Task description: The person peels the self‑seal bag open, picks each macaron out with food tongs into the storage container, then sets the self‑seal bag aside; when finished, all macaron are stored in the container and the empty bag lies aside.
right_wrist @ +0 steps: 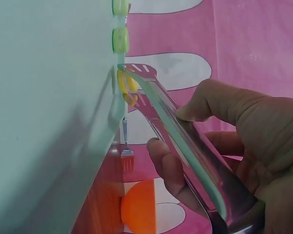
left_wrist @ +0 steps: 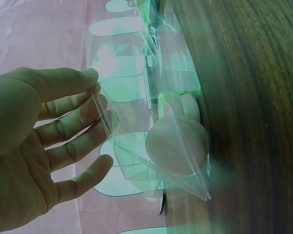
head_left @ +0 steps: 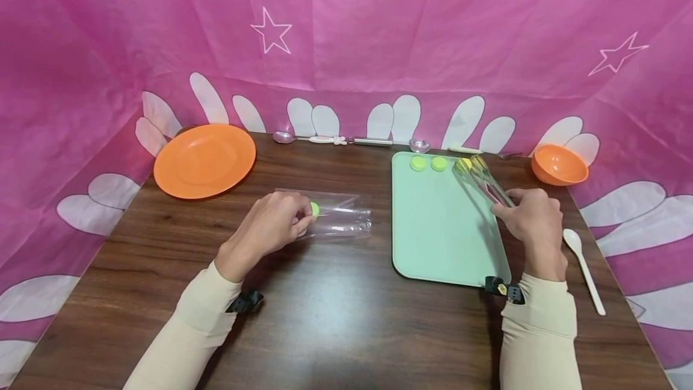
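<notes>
My left hand pinches the edge of a clear plastic bag lying on the table. Inside the bag, in the left wrist view, sit a pale round macaron and others behind it, one of them green. My right hand grips metal tongs over the far right corner of a light green tray. The slotted tong tips stand on either side of a yellow macaron. Two green macarons, the nearer one and its neighbour, lie to its left along the tray's far edge.
An orange plate stands at the back left and an orange bowl at the back right. A white spoon lies right of the tray. Along the back edge lie a spoon, a ladle and a fork.
</notes>
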The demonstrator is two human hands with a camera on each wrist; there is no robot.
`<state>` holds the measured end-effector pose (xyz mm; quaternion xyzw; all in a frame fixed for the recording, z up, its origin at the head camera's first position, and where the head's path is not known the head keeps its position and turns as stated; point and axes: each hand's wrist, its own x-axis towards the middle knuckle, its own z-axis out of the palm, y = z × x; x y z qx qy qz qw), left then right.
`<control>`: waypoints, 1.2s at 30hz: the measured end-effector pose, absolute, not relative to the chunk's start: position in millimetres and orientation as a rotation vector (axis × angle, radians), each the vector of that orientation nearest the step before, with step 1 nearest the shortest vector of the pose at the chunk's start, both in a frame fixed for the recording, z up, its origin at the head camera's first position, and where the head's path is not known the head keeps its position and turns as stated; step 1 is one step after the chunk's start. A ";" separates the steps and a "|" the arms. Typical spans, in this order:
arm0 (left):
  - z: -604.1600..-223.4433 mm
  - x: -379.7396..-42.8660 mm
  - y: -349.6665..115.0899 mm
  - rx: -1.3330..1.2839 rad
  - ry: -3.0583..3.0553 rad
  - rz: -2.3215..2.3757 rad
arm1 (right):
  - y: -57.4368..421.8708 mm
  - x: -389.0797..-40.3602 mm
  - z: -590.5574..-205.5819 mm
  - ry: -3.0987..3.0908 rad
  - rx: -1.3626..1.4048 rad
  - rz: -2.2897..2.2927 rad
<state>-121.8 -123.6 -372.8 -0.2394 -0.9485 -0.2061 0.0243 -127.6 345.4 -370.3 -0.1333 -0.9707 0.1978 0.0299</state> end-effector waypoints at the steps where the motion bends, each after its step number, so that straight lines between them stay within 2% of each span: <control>1: -372.8 -121.8 -123.8 -0.741 -2.934 -0.641 | 344.5 -127.1 -369.3 -2.990 -0.413 0.605; 8: -372.7 -121.8 -124.2 -0.750 -2.924 -0.640 | 340.3 -112.4 -337.4 -2.963 -0.247 0.584; 15: -371.7 -121.7 -124.0 -0.732 -2.939 -0.642 | 304.9 -103.6 -310.0 -3.156 0.262 0.769; 24: -372.1 -122.3 -122.4 -0.744 -2.939 -0.625 | 248.2 -112.9 -329.9 -3.279 0.705 0.851; 36: -375.3 -121.3 -120.4 -0.819 -2.868 -0.669 | 194.7 -121.4 -364.1 -3.137 0.795 0.852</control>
